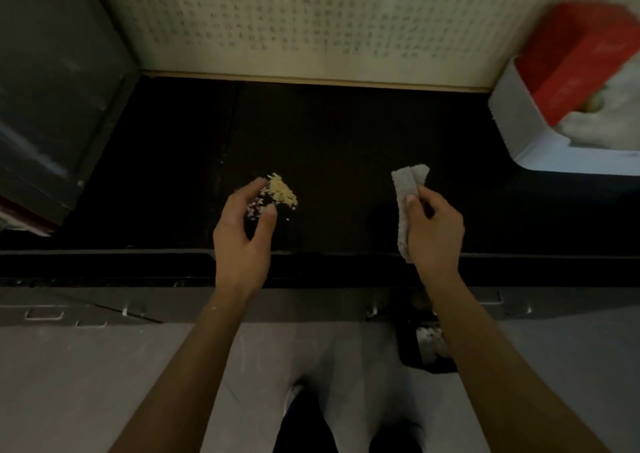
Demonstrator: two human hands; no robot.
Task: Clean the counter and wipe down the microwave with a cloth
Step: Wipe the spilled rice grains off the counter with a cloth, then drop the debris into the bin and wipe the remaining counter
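A small heap of pale yellow crumbs (282,191) lies on the black counter (346,133). My left hand (242,230) hovers at the heap's near left side, fingers and thumb curved around loose crumbs without holding anything I can make out. My right hand (433,227) grips a folded grey cloth (407,189) above the counter's front part, to the right of the crumbs. The cloth stands up past my fingers. A grey microwave (59,81) fills the far left.
A white box (519,123) with a red carton (575,57) in it sits on the counter at the far right. A patterned wall (311,19) backs the counter. Below the front edge are the floor and a dark dustpan (424,348).
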